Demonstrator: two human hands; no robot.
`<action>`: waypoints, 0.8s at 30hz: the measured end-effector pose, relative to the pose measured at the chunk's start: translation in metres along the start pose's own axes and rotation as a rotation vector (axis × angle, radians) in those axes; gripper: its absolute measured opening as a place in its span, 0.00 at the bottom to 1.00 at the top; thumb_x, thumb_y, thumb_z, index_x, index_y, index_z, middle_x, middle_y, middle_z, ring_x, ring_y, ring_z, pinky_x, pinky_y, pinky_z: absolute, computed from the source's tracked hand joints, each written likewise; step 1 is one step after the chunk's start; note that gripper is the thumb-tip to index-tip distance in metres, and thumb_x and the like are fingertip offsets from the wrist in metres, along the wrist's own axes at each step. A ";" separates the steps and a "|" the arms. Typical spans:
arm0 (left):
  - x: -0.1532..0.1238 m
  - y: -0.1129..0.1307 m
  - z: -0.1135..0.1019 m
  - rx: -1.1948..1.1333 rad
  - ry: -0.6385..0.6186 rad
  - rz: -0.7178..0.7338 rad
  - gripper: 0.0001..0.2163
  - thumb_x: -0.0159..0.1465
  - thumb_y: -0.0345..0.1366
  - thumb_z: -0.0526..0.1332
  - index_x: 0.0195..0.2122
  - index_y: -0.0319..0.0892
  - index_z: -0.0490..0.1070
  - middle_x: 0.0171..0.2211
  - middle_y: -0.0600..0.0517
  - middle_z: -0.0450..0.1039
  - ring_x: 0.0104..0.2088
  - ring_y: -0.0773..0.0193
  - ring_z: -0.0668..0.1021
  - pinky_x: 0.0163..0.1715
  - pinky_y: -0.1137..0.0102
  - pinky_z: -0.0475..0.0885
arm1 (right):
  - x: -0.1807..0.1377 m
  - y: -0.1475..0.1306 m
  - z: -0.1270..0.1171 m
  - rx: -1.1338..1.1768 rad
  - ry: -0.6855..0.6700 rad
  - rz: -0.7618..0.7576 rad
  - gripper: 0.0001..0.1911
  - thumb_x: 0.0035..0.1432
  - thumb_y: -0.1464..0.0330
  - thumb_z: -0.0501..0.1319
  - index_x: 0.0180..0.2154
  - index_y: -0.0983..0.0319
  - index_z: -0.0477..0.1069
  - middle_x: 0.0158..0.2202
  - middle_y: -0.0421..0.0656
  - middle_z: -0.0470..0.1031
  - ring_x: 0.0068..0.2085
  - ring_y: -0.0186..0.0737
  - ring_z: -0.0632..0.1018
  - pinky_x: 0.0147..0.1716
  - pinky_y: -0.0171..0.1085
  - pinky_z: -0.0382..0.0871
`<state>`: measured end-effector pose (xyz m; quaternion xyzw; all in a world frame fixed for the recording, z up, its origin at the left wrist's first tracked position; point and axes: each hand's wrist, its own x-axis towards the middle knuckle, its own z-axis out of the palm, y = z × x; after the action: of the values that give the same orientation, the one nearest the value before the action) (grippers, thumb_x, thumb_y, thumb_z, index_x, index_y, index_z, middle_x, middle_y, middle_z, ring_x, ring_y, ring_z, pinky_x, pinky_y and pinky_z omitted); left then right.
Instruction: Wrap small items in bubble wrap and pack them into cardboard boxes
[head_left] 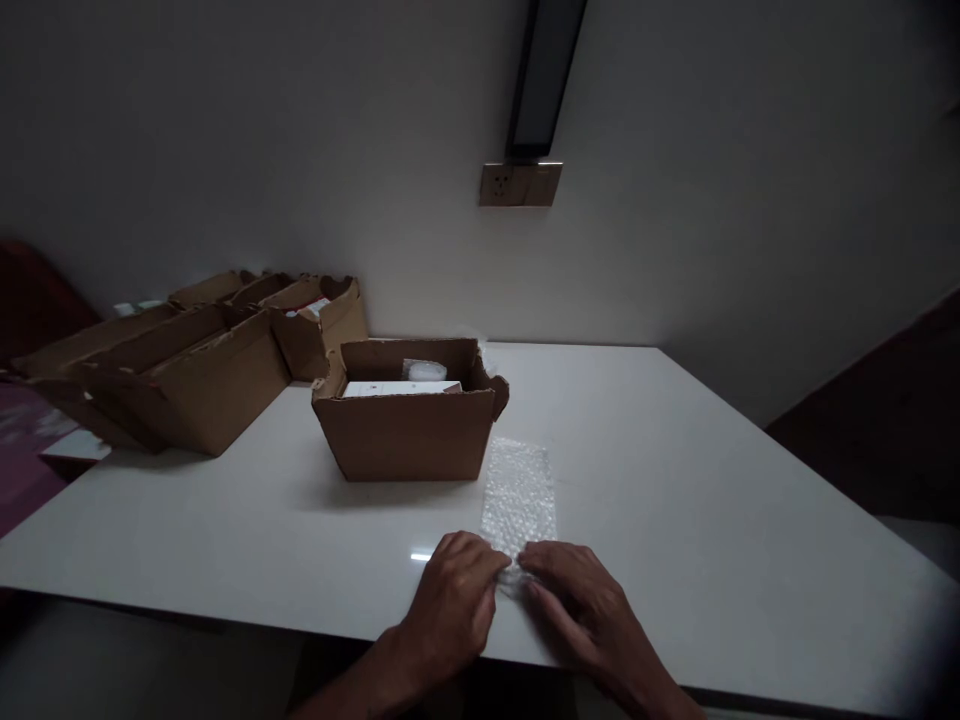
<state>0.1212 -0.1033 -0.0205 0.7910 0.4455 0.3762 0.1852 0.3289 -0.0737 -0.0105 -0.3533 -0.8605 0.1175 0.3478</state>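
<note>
A strip of clear bubble wrap [519, 490] lies flat on the white table, stretching away from me to the right of a cardboard box. At its near end, my left hand [459, 590] is closed with the thumb and fingers pressed on the left edge. Across from it, my right hand [574, 598] grips the right edge between bent fingers and thumb. The near end of the wrap looks bunched or folded between both hands; whether anything lies inside it I cannot tell.
The open cardboard box [412, 437] holds a white carton [401, 388] and a bubble-wrapped white item [426, 371]. More open cardboard boxes [225, 385] crowd the left end of the white table [675, 500]. A wall socket [519, 185] is behind.
</note>
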 end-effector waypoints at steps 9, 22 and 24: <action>0.009 -0.003 0.002 0.031 0.061 -0.053 0.13 0.62 0.23 0.55 0.43 0.42 0.74 0.35 0.49 0.78 0.38 0.57 0.76 0.39 0.62 0.70 | -0.007 0.005 0.002 0.053 -0.044 0.085 0.21 0.60 0.67 0.61 0.56 0.56 0.69 0.49 0.48 0.78 0.48 0.47 0.78 0.45 0.48 0.77; 0.024 -0.005 0.003 0.027 0.044 -0.139 0.13 0.63 0.26 0.55 0.47 0.42 0.71 0.40 0.48 0.77 0.41 0.58 0.78 0.43 0.62 0.75 | -0.016 0.000 0.000 -0.118 0.347 0.089 0.16 0.63 0.71 0.59 0.52 0.54 0.69 0.45 0.47 0.77 0.44 0.47 0.79 0.42 0.45 0.76; 0.025 -0.007 0.006 0.072 0.044 -0.131 0.15 0.62 0.25 0.55 0.48 0.43 0.71 0.41 0.49 0.77 0.42 0.58 0.78 0.44 0.62 0.75 | -0.018 -0.002 -0.001 -0.180 0.343 0.014 0.18 0.61 0.73 0.59 0.52 0.53 0.69 0.46 0.47 0.77 0.47 0.48 0.79 0.44 0.47 0.74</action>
<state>0.1296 -0.0781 -0.0178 0.7578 0.5136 0.3643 0.1711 0.3378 -0.0876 -0.0182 -0.4039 -0.7931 -0.0193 0.4556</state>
